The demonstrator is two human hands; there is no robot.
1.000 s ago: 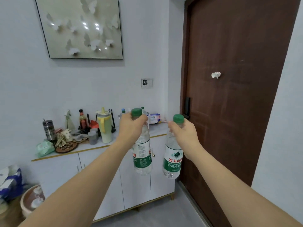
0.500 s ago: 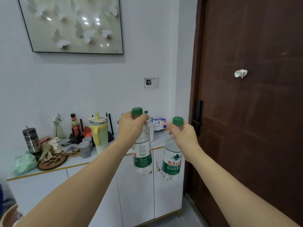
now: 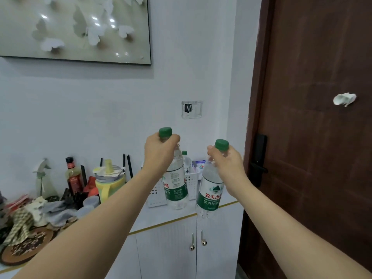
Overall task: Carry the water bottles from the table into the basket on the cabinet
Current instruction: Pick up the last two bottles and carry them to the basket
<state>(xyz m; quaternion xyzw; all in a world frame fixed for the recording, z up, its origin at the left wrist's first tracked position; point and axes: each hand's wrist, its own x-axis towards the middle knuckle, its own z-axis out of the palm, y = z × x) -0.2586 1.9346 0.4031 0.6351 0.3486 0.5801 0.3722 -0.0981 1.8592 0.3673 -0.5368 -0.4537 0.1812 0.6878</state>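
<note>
With each hand's fingers (image 3: 213,156) clamped just below a cap, either hanging bottle (image 3: 209,190) could swing and clip the basket (image 3: 192,181) rim at frame centre.

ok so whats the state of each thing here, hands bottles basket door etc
left hand: grips the left bottle's neck
right hand: grips the right bottle's neck
left bottle: capped, upright, held in the air
right bottle: capped, slightly tilted, held in the air
white basket: on the cabinet, one capped bottle inside
door: closed
cabinet doors: closed
</note>
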